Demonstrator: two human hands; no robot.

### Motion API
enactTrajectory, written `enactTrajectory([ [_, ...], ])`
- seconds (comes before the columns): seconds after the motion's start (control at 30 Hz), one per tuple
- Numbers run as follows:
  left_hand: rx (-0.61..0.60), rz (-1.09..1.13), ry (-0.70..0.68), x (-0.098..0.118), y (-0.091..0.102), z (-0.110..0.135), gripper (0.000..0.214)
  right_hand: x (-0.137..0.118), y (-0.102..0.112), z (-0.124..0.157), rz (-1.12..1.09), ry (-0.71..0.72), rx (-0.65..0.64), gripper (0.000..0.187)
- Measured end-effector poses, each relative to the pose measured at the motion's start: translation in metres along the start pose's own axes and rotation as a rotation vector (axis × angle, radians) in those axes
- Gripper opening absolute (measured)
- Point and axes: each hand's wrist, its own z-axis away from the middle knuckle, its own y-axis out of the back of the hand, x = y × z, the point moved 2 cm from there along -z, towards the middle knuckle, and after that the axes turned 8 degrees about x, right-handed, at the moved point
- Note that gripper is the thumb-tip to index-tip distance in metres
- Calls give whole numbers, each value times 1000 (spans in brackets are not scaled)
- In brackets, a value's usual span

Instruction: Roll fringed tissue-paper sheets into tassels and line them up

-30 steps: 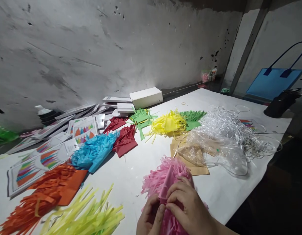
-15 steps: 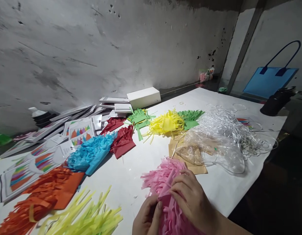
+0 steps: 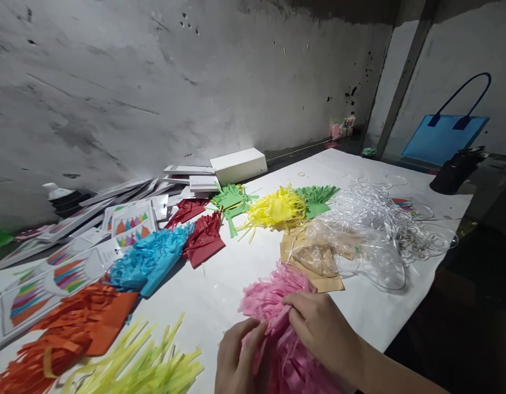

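Note:
A pink tissue-paper tassel bundle, its strips fringed and bunched, lies at the front edge of the view. My right hand pinches its middle from the right, fingers closed on the paper. On its left side, my left hand has bent fingers wrapped at the pink paper; its fingertips are partly hidden. Pale yellow tissue strips lie to the left of my left hand. Beyond the pink bundle is a flat piece of brown card, partly under a crumpled clear plastic bag.
Orange, blue, dark red, yellow and green tissue bundles lie across the white-covered table. Silver strands are heaped right. Printed packs and a white box line the wall.
Both hands have shifted their grip on the pink tassel bundle; the fold held between them has turned down, and the left thumb is no longer visible. The view has shifted slightly.

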Motion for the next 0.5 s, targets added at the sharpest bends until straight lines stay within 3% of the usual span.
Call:
enactTrajectory([
  [0.13,-29,-87,-102,5,0,-8,29,3,0,1,-25,-54,40,31],
  [0.37,-181,-162,-301,9,-7,-18,19,-11,-16,12,251,118,93,44],
  [0.5,-204,-83,-368,11,-7,-14,22,2,-28,1,348,3,68,30],
])
